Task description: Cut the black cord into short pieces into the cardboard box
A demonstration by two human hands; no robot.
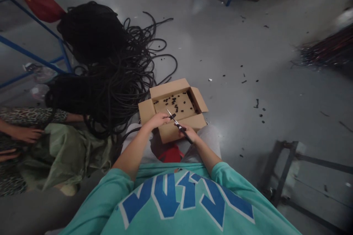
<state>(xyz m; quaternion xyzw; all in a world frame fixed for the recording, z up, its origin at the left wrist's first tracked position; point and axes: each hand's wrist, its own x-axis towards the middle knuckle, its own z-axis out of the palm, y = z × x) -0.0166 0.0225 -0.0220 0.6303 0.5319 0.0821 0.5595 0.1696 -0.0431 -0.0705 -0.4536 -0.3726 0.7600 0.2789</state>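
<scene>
My left hand [159,120] is closed on a black cord, whose end [173,116] sticks out past the fingertips over the near side of an open cardboard box [168,133]. A length of black cord also runs behind my left wrist. In my right hand [189,133] are scissors [180,127] with dark handles, my fingers wrapped round them. Their blades point up and left and meet the cord end; whether they are parted I cannot tell. Several short black pieces [174,100] lie scattered on the bottom of the box, which stands between my knees.
A big tangled heap of black cord [110,80] lies left of the box. Another person's hand [29,134] and green cloth [66,150] are at far left. Blue metal frames [33,54] stand left and at the back, a dark metal frame [286,169] at right. Black scraps [257,103] litter the floor.
</scene>
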